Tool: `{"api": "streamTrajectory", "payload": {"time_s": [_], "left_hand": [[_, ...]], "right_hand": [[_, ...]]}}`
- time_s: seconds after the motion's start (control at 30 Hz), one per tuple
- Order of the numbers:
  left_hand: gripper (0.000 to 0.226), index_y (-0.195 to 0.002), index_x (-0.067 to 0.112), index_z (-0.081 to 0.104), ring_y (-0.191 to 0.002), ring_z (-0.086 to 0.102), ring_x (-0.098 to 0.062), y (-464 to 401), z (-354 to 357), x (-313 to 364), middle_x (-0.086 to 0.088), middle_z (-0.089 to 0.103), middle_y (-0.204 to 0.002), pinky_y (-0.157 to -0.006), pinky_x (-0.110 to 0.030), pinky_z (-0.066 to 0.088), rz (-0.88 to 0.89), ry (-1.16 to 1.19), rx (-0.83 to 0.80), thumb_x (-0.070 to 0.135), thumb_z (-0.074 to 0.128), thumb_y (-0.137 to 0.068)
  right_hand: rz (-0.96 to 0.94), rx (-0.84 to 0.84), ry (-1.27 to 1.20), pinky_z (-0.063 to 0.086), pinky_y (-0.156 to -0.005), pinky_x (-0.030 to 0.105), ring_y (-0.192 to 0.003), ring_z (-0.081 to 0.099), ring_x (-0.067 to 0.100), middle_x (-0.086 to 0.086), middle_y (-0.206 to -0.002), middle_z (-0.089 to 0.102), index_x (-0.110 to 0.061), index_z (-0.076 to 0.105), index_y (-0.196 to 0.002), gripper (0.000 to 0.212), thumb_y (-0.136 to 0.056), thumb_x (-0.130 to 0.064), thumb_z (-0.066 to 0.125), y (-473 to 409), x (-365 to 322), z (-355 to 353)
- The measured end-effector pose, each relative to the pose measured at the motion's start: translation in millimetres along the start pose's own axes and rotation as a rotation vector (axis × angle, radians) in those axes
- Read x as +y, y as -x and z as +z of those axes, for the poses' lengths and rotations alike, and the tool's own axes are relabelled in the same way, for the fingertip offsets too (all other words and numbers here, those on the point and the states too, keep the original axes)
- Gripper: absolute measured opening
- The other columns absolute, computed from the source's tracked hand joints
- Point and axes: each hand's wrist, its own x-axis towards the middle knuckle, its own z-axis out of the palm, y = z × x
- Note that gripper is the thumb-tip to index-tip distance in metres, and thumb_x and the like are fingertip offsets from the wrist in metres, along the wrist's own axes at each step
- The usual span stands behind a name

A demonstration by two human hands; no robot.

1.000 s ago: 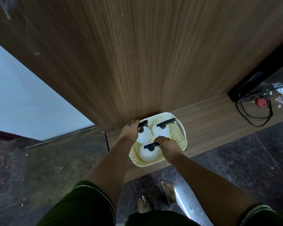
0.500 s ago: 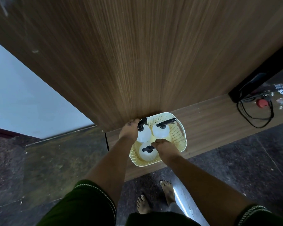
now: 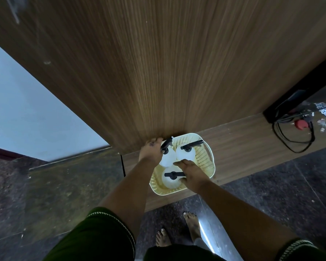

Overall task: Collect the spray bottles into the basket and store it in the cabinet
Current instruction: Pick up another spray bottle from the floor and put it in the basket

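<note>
A cream perforated basket [image 3: 205,161] stands on a low wooden ledge in front of the closed cabinet door [image 3: 158,72]. Three white spray bottles with black trigger heads stand inside it. My left hand [image 3: 151,150] is at the basket's far-left corner, with its fingers closed at the neck of the far-left bottle [image 3: 166,159]; the rim there is hidden. My right hand [image 3: 191,175] grips the near bottle [image 3: 169,182] from the right, thumb stretched over it. The far-right bottle [image 3: 185,154] stands untouched.
The wooden ledge [image 3: 243,140] runs to the right, where black cables and a red object [image 3: 301,124] lie. Dark stone floor [image 3: 271,194] is below, and my bare feet [image 3: 177,230] stand just in front of the ledge. A pale wall is at the left.
My right hand has shifted the near bottle slightly toward me. The far-left bottle's trigger head has turned to point more steeply away. The basket has stayed in place.
</note>
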Motion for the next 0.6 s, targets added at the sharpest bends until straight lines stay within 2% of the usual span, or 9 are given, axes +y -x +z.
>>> {"api": "streamTrajectory", "payload": {"time_s": [0.13,0.23,0.33,0.5,0.6], "left_hand": [[0.048,-0.138,0.016,0.041,-0.128,0.044,-0.03,3.8,0.2,4.1,-0.008,0.048,-0.14,-0.098,-0.042,0.043,0.014,-0.01,0.025,0.028,0.054,-0.093],[0.054,-0.143,0.016,0.034,-0.133,0.035,-0.029,13.7,3.0,6.0,-0.007,0.039,-0.145,-0.102,-0.042,0.038,0.021,-0.009,0.049,0.033,0.05,-0.094],[0.061,-0.146,0.015,0.029,-0.134,0.032,-0.027,24.3,4.5,10.1,-0.007,0.034,-0.145,-0.103,-0.043,0.037,0.046,-0.032,0.112,0.038,0.048,-0.093],[0.069,-0.149,0.016,0.025,-0.144,0.024,-0.025,35.1,-1.4,30.6,-0.005,0.024,-0.157,-0.111,-0.041,0.029,0.142,-0.064,0.193,0.041,0.051,-0.091],[0.067,-0.149,0.013,0.027,-0.144,0.024,-0.028,42.8,1.3,50.3,-0.008,0.026,-0.156,-0.115,-0.043,0.026,0.21,-0.054,0.215,0.04,0.049,-0.092]], "right_hand": [[-0.003,0.017,0.045,0.042,-0.106,0.04,-0.126,0.045,0.026,0.006,-0.137,0.049,-0.024,0.038,-0.141,0.073,-0.077,-0.039,0.071,1.7,1.8,0.1],[0.008,0.134,0.063,0.046,-0.097,0.04,-0.12,0.05,0.026,0.005,-0.128,0.055,-0.021,0.043,-0.138,0.07,-0.08,-0.057,0.059,6.8,3.8,-1.5],[0.095,0.216,0.042,0.044,-0.098,0.042,-0.122,0.047,0.027,0.005,-0.129,0.054,-0.021,0.044,-0.137,0.066,-0.084,-0.059,0.051,13.8,5.3,-7.4],[0.3,0.377,-0.06,0.044,-0.096,0.041,-0.123,0.047,0.028,0.006,-0.134,0.051,-0.022,0.045,-0.135,0.058,-0.088,-0.055,0.05,33.4,11.9,-18.2],[0.41,0.451,-0.115,0.046,-0.093,0.044,-0.121,0.046,0.028,0.006,-0.133,0.051,-0.023,0.046,-0.133,0.051,-0.089,-0.049,0.05,55.2,22.0,-16.4]]}}
